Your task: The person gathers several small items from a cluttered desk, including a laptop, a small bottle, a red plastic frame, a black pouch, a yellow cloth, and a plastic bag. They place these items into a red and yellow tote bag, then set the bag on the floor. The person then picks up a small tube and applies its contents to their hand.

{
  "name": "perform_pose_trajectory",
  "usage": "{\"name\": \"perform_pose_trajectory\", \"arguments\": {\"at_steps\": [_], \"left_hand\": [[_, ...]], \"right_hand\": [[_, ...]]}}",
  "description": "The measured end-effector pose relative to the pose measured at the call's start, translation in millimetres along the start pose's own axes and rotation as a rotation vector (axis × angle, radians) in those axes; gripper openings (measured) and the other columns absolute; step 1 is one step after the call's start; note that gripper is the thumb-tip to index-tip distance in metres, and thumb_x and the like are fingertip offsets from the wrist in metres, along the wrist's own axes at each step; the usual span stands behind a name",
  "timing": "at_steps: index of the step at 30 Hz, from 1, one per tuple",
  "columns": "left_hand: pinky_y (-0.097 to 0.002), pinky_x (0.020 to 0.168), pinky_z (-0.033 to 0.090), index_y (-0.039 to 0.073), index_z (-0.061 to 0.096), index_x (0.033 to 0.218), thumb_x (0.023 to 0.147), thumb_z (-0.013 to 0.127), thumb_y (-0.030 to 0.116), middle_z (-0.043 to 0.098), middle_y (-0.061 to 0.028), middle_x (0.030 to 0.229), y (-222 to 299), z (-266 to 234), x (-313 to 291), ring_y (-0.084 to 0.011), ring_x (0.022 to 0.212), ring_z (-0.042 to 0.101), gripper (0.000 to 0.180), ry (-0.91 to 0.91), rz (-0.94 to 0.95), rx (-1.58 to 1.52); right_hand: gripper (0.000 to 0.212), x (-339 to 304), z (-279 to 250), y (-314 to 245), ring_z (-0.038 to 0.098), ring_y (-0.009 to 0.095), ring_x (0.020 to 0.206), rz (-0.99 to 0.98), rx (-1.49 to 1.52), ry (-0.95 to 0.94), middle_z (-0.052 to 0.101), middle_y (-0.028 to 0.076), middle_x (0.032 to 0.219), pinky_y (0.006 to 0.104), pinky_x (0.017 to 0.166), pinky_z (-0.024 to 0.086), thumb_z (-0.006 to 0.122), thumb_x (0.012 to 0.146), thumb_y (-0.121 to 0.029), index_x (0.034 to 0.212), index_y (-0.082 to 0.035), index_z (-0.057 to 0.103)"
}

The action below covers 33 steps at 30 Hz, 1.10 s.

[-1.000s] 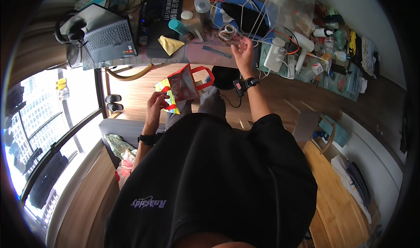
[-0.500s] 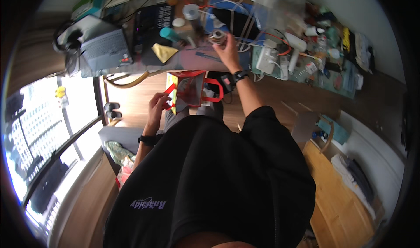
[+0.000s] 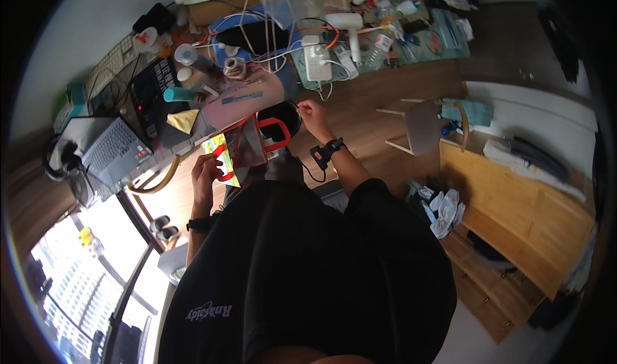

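Note:
My left hand (image 3: 205,172) is closed around the red handle (image 3: 222,161) of a shopping bag (image 3: 247,147). The bag stands open-mouthed between me and the desk, with a grey lining and a bright yellow and white side. Its other red handle (image 3: 279,134) loops out to the right. To the right of the bag, my right hand (image 3: 314,121) hangs beside a black round bin-like object (image 3: 292,118). Its fingers are curled together; whether anything small is between them cannot be seen. A small round pale-and-brown container (image 3: 234,68) sits on the desk.
The desk holds a laptop (image 3: 116,144), a teal-capped bottle (image 3: 178,95), a yellow cloth (image 3: 182,120), a white power strip (image 3: 317,62) with cables and a white hair dryer (image 3: 350,30). A chair (image 3: 421,127) and wooden cabinet (image 3: 514,216) stand at right.
My right hand has let go of the small round container on the desk and come back toward me, right of the bag. The view has turned rightward. My left hand keeps the bag handle.

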<state>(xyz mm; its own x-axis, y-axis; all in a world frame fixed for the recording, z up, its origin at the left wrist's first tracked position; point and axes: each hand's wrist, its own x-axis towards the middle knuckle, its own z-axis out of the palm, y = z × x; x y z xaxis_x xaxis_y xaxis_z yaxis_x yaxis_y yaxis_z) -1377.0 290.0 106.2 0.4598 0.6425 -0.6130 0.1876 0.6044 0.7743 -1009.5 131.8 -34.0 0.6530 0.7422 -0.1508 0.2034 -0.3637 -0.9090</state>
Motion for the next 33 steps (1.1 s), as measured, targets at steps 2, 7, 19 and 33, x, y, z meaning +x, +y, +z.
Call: {"name": "perform_pose_trajectory", "arguments": {"at_steps": [2, 7, 19, 33], "left_hand": [[-0.0282, 0.073, 0.053, 0.000, 0.062, 0.121, 0.106, 0.057, 0.020, 0.068, -0.0075, 0.096, 1.3, 1.3, 2.9, -0.0142, 0.078, 0.065, 0.025, -0.071, -0.002, -0.029], [-0.0335, 0.083, 0.055, 0.002, 0.060, 0.122, 0.106, 0.055, 0.018, 0.065, -0.0068, 0.095, 4.7, 9.0, -2.4, -0.0187, 0.085, 0.067, 0.023, -0.209, 0.041, -0.081], [-0.0290, 0.071, 0.054, 0.004, 0.060, 0.125, 0.108, 0.052, 0.019, 0.066, -0.0075, 0.103, 9.5, 57.5, -9.5, -0.0158, 0.077, 0.066, 0.024, -0.005, 0.021, -0.083], [-0.0273, 0.070, 0.050, 0.000, 0.061, 0.123, 0.107, 0.055, 0.021, 0.066, -0.0086, 0.103, 26.6, 183.6, -10.2, -0.0130, 0.073, 0.060, 0.027, 0.326, 0.022, -0.080]], "right_hand": [[0.012, -19.9, -24.8, 8.6, 0.076, 0.017, 0.087, 0.128, -0.010, 0.041, 0.077, 0.009, 0.092, 0.0293, 0.076, 0.059, 0.066, 0.100, -0.008, 0.110, -0.002, 0.070], [0.013, -48.9, -100.1, 13.7, 0.076, 0.022, 0.082, -0.013, -0.028, 0.251, 0.077, 0.012, 0.088, 0.0334, 0.072, 0.058, 0.067, 0.099, -0.012, 0.109, -0.004, 0.070], [0.022, 129.0, -199.4, 49.5, 0.066, 0.038, 0.104, -0.169, -0.645, 0.129, 0.068, 0.016, 0.115, 0.0483, 0.085, 0.056, 0.070, 0.095, -0.015, 0.115, -0.004, 0.069], [0.008, 236.3, -193.0, 76.3, 0.057, 0.031, 0.113, -0.529, -1.124, -0.015, 0.056, 0.008, 0.121, 0.0441, 0.086, 0.052, 0.070, 0.088, -0.010, 0.096, -0.009, 0.072]]}}
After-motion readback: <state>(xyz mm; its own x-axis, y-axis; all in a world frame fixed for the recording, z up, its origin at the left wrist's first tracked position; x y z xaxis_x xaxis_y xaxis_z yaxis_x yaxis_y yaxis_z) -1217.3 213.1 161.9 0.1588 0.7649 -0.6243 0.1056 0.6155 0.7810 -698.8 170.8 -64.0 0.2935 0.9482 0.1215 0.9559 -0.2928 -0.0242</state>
